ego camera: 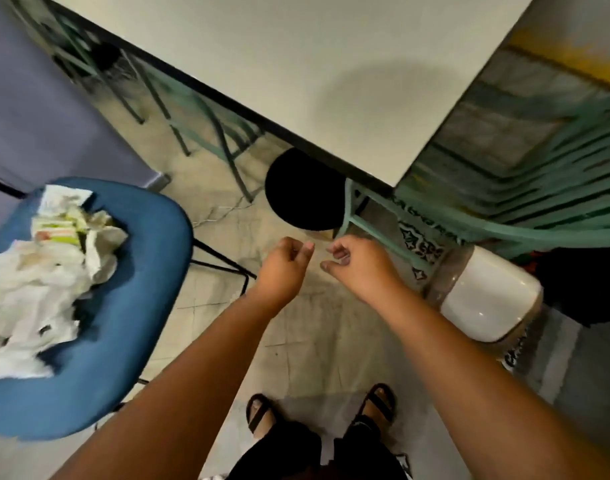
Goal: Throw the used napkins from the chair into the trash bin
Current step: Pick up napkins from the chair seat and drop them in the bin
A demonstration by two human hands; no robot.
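Used napkins (37, 282) heaped on blue chair (134, 306) — trash bin (483, 292) closed.

Dim indoor light, soft blur, edges warped

We see the napkins (37, 292), white and crumpled with some green and orange print, heaped on the seat of the blue chair (130, 306) at the left of the frame. The white-lidded trash bin (487, 296) stands at the right, its lid closed.
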